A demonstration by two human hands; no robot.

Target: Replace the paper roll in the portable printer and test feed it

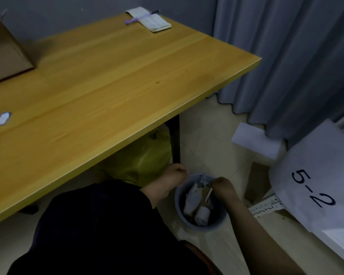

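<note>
a notebook (151, 21) with a purple pen (141, 17) lies on the wooden table (107, 80), a cardboard box (4, 54) well apart, grey curtains (286, 56) beside.

Lighting: dim throughout, cool cast; source not evident. Desk (115, 80) top carries soft sheen, brightest toward its far right corner. Deep shadow beneath its near edge. Focus: soft overall, possibly motion blur. Wide-angle bending at frame edges. Bin (199, 223) contents murky, poorly resolved.
</note>
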